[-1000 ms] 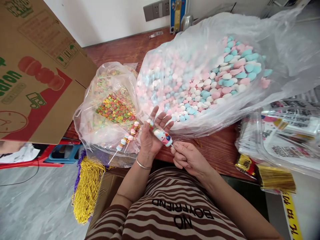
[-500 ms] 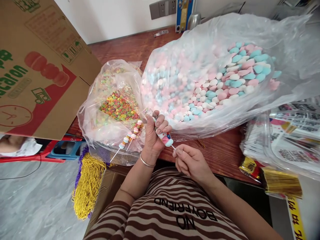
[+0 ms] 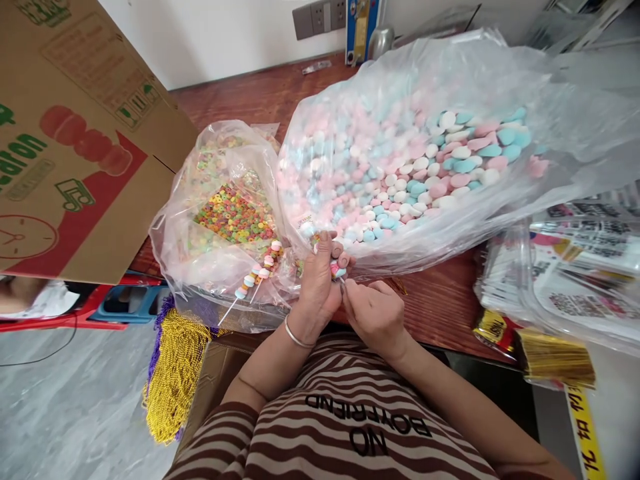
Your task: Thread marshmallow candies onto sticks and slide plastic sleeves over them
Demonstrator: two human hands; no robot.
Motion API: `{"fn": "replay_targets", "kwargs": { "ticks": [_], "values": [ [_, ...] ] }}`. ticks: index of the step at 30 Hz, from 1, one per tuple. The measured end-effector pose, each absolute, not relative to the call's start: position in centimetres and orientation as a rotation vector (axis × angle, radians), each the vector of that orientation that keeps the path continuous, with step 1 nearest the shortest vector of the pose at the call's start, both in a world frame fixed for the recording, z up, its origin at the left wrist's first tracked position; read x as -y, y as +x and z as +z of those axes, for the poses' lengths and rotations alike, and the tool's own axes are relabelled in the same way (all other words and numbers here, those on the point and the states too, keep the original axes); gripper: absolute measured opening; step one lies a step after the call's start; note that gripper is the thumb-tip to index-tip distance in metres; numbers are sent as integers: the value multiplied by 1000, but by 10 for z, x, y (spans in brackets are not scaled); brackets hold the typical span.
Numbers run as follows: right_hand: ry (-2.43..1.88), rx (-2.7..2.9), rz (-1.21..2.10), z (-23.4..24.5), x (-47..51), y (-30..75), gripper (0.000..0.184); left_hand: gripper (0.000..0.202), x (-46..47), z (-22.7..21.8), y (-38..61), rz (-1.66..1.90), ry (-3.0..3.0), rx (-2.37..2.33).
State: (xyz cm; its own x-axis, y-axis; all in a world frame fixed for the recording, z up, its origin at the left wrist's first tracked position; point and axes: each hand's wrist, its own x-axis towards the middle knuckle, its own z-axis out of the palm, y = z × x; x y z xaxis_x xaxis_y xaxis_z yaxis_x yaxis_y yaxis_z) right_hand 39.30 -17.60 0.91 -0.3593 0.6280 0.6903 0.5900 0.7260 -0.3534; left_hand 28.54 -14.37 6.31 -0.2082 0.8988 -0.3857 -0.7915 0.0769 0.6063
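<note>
My left hand point(image 3: 323, 273) is closed around a wrapped candy skewer point(image 3: 339, 271), whose pink and blue pieces show between the fingers. At the skewer's lower end, my right hand point(image 3: 373, 312) pinches close to the white stick; its fingertips partly hide what they grip. Two more candy skewers point(image 3: 257, 273), pink, white, blue and orange, lie on the near side of a clear bag point(image 3: 185, 207) of small colourful ring candies point(image 3: 235, 215). Beyond my hands rests a large clear bag point(image 3: 320, 113) of pink, white and blue candies point(image 3: 465, 157).
A printed cardboard box point(image 3: 100, 167) stands at the left. Stacked printed bags point(image 3: 580, 267) and a bundle of gold twist ties point(image 3: 555, 357) lie on the right of the wooden table point(image 3: 435, 310). Gold bead strands point(image 3: 173, 380) hang at the near left.
My right hand has moved left and up against my left hand, covering most of the stick. My left hand has turned and closed further around the skewer.
</note>
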Motion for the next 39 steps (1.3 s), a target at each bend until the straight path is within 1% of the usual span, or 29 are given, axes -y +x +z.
{"fn": "replay_targets", "kwargs": {
  "ticks": [3,6,7,9,11,12,13,14,15,16,18,20,21,23,24,26,28,31,33,36,39],
  "values": [
    [-1032,1932,396,12,177,394,18,29,149,62,285,1500,276,-826],
    [-1060,1750,783,17,180,397,15,24,148,63,275,1489,272,-762],
    [-1045,1671,964,19,181,398,16,21,147,64,271,1517,244,-754],
    [-974,1413,1461,22,183,399,24,15,144,65,264,1558,208,-754],
    [-837,1086,1932,25,184,400,31,15,143,66,260,1539,228,-739],
    [-773,973,2074,26,184,401,33,16,143,66,259,1520,251,-719],
    [-735,930,2135,26,184,401,34,17,144,66,258,1505,273,-694],
    [-738,971,2112,25,185,402,34,18,144,66,258,1500,290,-670],
    [-779,1095,2001,24,185,403,34,18,144,66,258,1506,297,-658],
    [-844,1281,1803,21,186,404,33,18,143,66,258,1518,291,-663],
    [-953,1695,1206,14,187,406,29,17,141,68,258,1539,244,-717],
    [-952,1987,577,6,188,407,25,18,139,71,259,1548,177,-788],
    [-919,2065,340,3,188,407,26,19,138,71,261,1553,153,-814],
    [-869,2135,72,-2,187,405,32,21,139,72,269,1563,133,-841],
    [-865,2141,22,-2,186,403,32,22,140,72,273,1563,135,-846],
    [-896,2109,42,1,184,400,25,25,144,69,281,1545,151,-855],
    [-974,2033,189,6,183,397,18,27,148,65,285,1517,186,-865],
    [-1089,1885,517,13,183,394,20,32,155,56,287,1461,278,-857],
    [-1114,1810,639,14,183,392,19,35,160,50,289,1443,313,-835],
    [-1146,1767,615,10,181,389,20,36,167,42,295,1438,326,-846],
    [-1172,1792,473,6,177,389,23,34,173,39,298,1393,405,-927]
  ]
}}
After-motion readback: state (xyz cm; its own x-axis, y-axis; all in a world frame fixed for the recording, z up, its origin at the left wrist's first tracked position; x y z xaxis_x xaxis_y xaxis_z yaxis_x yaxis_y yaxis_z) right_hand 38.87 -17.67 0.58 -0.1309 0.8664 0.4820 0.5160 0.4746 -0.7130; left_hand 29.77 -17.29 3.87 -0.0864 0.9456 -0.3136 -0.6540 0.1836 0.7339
